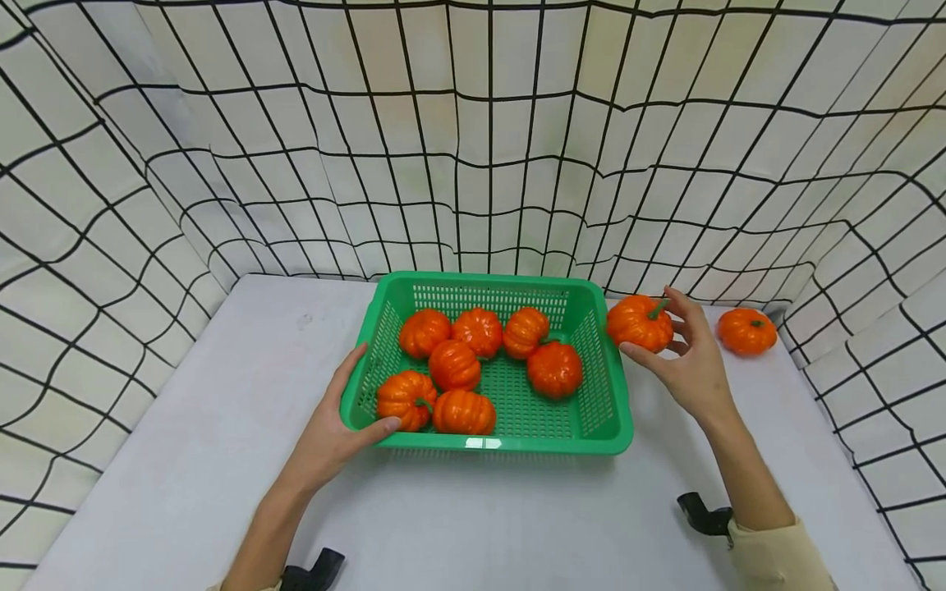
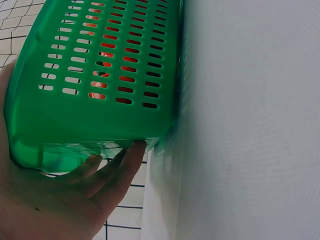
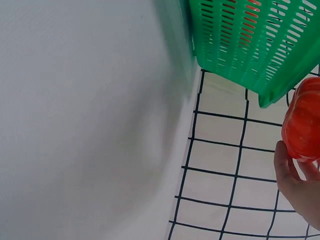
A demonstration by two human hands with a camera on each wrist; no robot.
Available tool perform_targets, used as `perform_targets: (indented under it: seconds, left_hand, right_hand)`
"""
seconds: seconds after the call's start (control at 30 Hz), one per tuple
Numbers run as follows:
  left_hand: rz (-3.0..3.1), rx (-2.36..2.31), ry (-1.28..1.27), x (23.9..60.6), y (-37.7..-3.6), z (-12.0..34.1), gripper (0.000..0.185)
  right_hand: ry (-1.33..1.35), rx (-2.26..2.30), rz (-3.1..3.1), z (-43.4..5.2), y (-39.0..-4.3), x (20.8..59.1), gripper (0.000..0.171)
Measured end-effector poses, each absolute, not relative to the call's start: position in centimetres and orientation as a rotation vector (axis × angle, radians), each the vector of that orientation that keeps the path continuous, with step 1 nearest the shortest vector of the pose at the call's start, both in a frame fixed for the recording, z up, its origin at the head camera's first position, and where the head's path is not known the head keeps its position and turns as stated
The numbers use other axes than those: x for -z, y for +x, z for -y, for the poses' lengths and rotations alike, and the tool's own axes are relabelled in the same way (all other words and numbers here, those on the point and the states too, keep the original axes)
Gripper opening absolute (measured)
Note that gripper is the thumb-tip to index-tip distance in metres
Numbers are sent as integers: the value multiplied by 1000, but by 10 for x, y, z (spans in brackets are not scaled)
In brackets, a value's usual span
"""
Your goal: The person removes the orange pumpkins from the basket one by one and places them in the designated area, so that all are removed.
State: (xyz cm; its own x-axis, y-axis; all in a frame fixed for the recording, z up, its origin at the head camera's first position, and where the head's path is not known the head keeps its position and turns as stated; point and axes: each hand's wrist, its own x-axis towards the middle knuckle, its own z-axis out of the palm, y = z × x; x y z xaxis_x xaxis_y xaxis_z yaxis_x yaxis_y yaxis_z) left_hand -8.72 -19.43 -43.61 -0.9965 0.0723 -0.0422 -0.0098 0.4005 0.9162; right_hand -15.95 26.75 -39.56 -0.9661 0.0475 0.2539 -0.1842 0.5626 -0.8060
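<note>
In the head view a green plastic basket (image 1: pixel 510 444) with slotted walls holds several small orange pumpkins (image 1: pixel 462 412). My left hand (image 1: pixel 334 433) grips the basket's left end, its thumb on the front rim. The left wrist view has that hand's fingers (image 2: pixel 116 176) against the outside of the basket (image 2: pixel 95 122). Just past the basket's right rim, my right hand (image 1: pixel 689 361) holds another orange pumpkin (image 1: pixel 637 323) with a green stem, between thumb and fingers. This pumpkin (image 3: pixel 304 120) hangs above the table at rim height in the right wrist view.
One more orange pumpkin (image 1: pixel 746 332) lies on the white table (image 1: pixel 222 394) to the right of my right hand. White walls covered with black netting (image 1: pixel 473 123) stand behind the table and along both sides.
</note>
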Motion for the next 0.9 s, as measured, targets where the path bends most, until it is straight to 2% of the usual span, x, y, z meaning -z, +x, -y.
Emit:
perform_targets:
  seconds: [0.37,0.9]
  left_hand:
    - [-2560,-1684,60,436,-88,194,103]
    - [-2557,-1692,66,434,-87,194,103]
  right_hand:
    - [-104,-1361,2583,-282,-158,394,93]
    - [-119,-1302,2671,-310,-165,415,89]
